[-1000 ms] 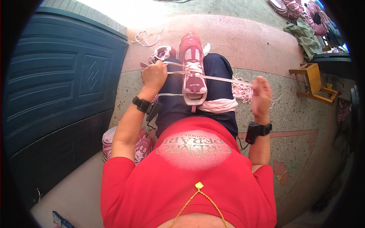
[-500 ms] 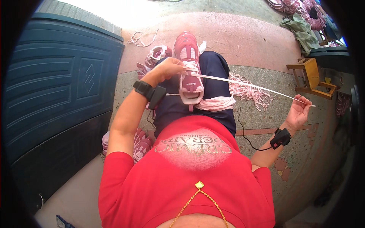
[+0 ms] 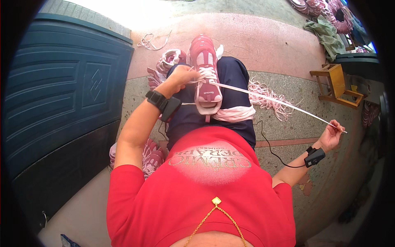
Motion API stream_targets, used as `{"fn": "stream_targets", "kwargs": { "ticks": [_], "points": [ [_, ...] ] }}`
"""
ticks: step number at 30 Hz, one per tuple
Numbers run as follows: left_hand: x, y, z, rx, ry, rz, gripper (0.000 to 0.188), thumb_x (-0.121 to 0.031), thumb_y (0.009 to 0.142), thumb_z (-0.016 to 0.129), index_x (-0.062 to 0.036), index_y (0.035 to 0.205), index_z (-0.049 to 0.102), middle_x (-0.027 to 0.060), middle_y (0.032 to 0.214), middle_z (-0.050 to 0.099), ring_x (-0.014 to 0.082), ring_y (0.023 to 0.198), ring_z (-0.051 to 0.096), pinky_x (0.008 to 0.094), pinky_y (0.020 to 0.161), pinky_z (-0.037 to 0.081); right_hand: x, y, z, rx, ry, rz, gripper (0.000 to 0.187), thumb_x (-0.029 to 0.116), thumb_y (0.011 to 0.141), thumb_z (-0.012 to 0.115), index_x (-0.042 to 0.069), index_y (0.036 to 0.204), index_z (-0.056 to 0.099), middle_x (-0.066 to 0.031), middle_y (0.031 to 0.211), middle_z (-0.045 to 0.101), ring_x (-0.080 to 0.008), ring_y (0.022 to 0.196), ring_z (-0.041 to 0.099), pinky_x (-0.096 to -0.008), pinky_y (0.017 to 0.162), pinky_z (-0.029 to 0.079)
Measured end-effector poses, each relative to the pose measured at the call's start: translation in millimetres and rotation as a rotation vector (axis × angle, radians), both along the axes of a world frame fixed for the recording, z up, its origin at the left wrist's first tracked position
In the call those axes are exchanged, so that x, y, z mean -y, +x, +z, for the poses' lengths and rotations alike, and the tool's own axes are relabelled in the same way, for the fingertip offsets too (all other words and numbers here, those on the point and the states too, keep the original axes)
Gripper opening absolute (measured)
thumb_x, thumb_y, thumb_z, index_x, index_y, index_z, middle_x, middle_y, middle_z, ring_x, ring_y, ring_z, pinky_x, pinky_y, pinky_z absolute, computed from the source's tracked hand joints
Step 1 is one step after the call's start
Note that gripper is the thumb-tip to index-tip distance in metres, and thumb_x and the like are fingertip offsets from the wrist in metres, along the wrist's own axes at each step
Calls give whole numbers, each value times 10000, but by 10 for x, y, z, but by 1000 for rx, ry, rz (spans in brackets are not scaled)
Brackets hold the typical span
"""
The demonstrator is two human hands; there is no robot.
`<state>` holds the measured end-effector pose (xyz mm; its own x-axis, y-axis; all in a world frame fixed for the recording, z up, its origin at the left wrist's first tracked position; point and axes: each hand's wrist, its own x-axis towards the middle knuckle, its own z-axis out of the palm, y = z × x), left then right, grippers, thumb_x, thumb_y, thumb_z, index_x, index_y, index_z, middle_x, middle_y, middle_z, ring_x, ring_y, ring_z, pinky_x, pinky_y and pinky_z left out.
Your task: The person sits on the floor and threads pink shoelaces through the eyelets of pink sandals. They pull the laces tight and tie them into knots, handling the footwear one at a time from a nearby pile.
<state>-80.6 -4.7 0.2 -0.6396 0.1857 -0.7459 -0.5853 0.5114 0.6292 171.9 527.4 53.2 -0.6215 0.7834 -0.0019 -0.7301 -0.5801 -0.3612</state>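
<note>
A pink and white sneaker (image 3: 209, 94) rests between my thighs, toe pointing away from me, white laces crossed over its tongue. From its eyelets a white shoelace (image 3: 269, 98) runs taut to the far right. My right hand (image 3: 330, 136) pinches that lace close to its tip, which sticks out past the fingers. Beside the sneaker's left edge, my left hand (image 3: 182, 78) is closed on a short stretch of lace at the eyelets. A bundle of pale pink laces (image 3: 233, 113) lies wrapped over my right thigh.
Loose pink laces (image 3: 269, 98) lie heaped on the floor right of my leg. A wooden stool (image 3: 335, 82) stands farther right. More pink shoes (image 3: 153, 158) sit left of my hip, others (image 3: 169, 59) by my left knee. A blue door (image 3: 74, 78) stands left.
My right hand has moved outward to the right and closer to me, drawing the lace farther out. My left hand has shifted slightly left and stays by the sneaker.
</note>
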Motion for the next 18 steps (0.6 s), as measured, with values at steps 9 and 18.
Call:
{"fn": "stream_targets", "kwargs": {
  "ticks": [9, 18],
  "points": [
    [1738, -718, 644, -315, 429, 503, 85, -112, 911, 522, -58, 873, 576, -57, 614, 407, 39, 497, 353, 192, 445, 294, 717, -735, -216, 734, 443, 190, 244, 94, 924, 541, -6, 1145, 563, -11, 767, 529, -64, 650, 445, -183, 545, 374],
    [3181, -806, 1698, -1052, 186, 1017, 104, -90, 881, 595, -14, 834, 542, -17, 608, 409, 64, 482, 366, 224, 402, 277, 2916, -1338, -498, 727, 1380, 1071, 167, 125, 888, 564, -12, 922, 651, -112, 906, 662, -182, 850, 618, -297, 777, 478]
  ]
}}
